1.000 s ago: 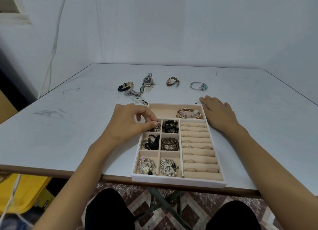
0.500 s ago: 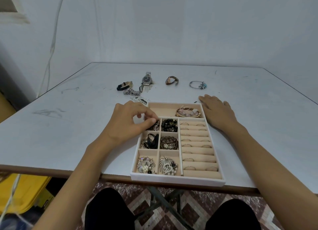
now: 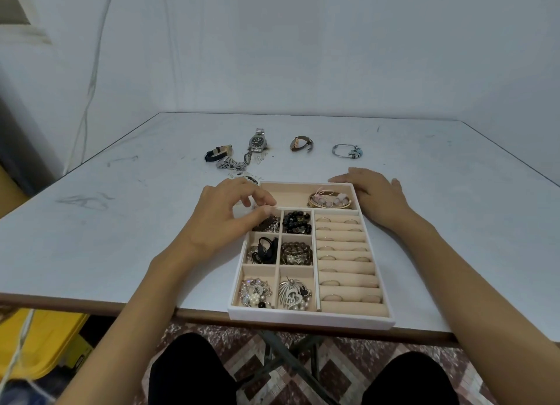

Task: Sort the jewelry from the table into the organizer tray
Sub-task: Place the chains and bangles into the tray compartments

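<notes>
Your left hand (image 3: 224, 222) fingers curl over the dark piece (image 3: 268, 224) in the far-left box of the tray (image 3: 309, 318), pinch unclear | right hand (image 3: 375, 192) flat, fingers straight, at tray's far-right corner | silver watch (image 3: 257, 142) lies beyond tray | risk: piece snags your fingers, lifts out

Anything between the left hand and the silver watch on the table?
Only low clutter: a patterned silver piece and small carded pieces lie on the table between the left hand and the silver watch. Nothing tall stands there, so the hand could probably reach over them.
</notes>
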